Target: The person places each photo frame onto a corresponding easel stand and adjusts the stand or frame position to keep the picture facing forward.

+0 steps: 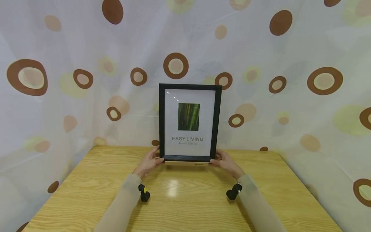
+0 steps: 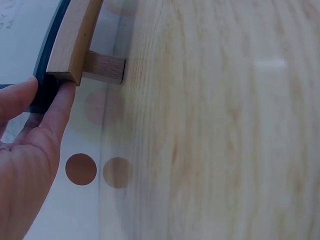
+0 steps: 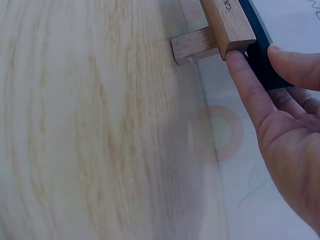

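Observation:
A black picture frame (image 1: 189,158) stands upright at the back of the table, with a green bamboo picture and the words EASY LIVING behind its glass. Beneath its lower edge is a light wooden stand (image 1: 185,163) with short feet. My left hand (image 1: 148,162) grips the frame's lower left corner, thumb on the front. At the lower right corner my right hand (image 1: 227,163) holds it the same way. In both wrist views a finger touches an end of the wooden stand (image 2: 75,45), and further fingers are partly hidden behind the frame (image 3: 262,45).
The wooden table (image 1: 176,209) runs back to a pale curtain (image 1: 133,106) with brown and cream spots, which surrounds its back and sides. The frame stands close to this curtain. A small black device (image 1: 144,193) sits on the left wrist, another (image 1: 233,192) on the right.

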Demonstrator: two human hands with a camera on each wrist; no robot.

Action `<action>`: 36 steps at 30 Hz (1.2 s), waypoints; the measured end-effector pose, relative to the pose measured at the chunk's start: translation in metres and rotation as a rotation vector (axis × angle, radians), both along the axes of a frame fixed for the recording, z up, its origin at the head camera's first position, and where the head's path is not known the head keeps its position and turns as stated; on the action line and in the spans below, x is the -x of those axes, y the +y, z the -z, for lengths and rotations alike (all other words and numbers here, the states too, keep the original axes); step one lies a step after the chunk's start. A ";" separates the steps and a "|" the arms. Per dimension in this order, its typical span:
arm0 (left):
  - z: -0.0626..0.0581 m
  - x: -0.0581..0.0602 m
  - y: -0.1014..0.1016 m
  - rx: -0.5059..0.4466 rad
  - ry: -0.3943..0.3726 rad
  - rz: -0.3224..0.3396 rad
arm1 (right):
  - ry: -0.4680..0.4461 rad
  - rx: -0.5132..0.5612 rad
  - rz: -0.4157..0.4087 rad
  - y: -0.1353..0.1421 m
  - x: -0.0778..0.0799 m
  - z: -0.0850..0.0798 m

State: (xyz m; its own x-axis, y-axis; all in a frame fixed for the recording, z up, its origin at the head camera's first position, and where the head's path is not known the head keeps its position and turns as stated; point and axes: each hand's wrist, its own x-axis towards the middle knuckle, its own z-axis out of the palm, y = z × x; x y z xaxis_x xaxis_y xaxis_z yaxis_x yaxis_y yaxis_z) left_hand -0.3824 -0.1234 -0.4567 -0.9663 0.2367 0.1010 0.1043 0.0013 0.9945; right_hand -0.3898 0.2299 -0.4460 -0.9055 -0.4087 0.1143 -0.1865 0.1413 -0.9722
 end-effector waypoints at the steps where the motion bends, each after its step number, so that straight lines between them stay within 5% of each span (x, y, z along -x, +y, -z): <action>1: 0.000 0.000 0.000 0.005 0.002 -0.003 | -0.001 0.009 -0.002 0.001 0.002 0.002; 10: 0.004 0.003 0.002 0.023 0.018 0.006 | -0.032 0.017 0.011 0.002 -0.001 -0.003; 24: -0.001 0.000 0.005 0.102 0.076 -0.021 | -0.032 0.028 -0.011 0.014 0.012 0.015; 30: -0.005 -0.008 0.009 0.308 0.144 -0.069 | 0.012 -0.095 0.036 0.023 0.005 0.014; 36: -0.009 -0.022 0.007 0.442 0.173 -0.080 | 0.132 -0.381 0.093 0.025 -0.006 0.008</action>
State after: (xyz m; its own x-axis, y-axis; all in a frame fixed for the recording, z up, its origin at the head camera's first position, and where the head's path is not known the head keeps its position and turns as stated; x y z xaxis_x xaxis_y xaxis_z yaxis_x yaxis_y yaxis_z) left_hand -0.3602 -0.1161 -0.4476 -0.9611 0.2189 0.1683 0.2506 0.4352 0.8648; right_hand -0.3834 0.2553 -0.4538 -0.9282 -0.3614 0.0886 -0.2759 0.5086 -0.8156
